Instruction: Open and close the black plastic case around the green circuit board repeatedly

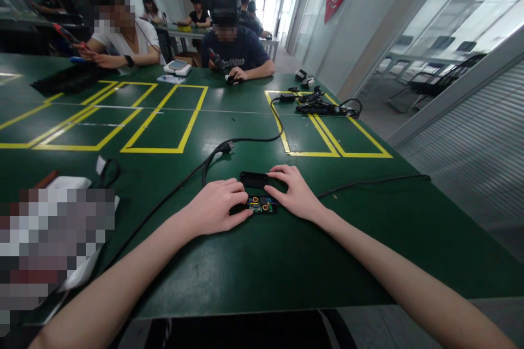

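My left hand (219, 206) is closed on the left end of a small circuit board (261, 205), thumb at its near edge and fingers at its far edge. Coils and other coloured parts show on the board's upper face. Just beyond it is a black plastic casing half (254, 179), its hollow side showing. My right hand (295, 193) has this casing half's right end between thumb and fingers. A black cable (368, 181) runs off to the right from beside my right hand.
Another black cord with a plug (226, 147) curves across the green table (262, 278). Black adapters and cables (319, 106) lie in a heap at the far right. A partly blurred stack (57, 240) is at the left. Across the table, two people (233, 46) handle objects.
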